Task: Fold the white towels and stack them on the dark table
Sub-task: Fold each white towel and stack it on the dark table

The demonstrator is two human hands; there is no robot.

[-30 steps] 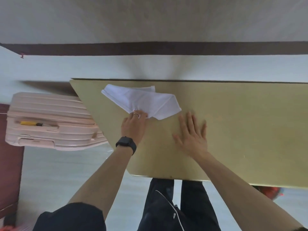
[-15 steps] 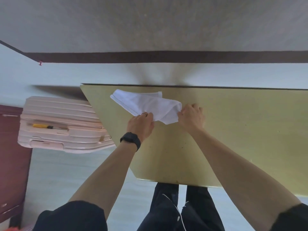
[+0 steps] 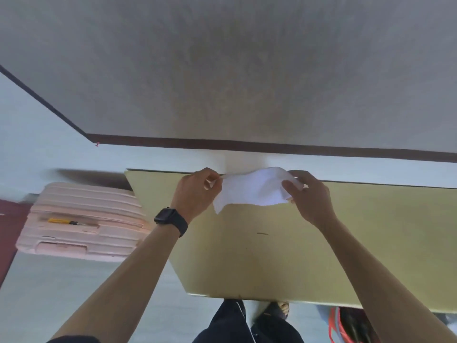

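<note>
I hold one white towel [image 3: 252, 188] up over the far edge of the worktop [image 3: 272, 243], my left hand [image 3: 197, 191] and right hand [image 3: 309, 196] each pinching an end. It hangs unfolded; I see no stack yet.

Pink suitcase [image 3: 99, 206] on the floor, yellow-handled tool [image 3: 59, 221] atop it

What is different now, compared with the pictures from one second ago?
The right hand rose from the table and took the white towel; with the left hand also gripping it, both raised it off the table, farther from the person. The pink suitcase stayed in place.
</note>
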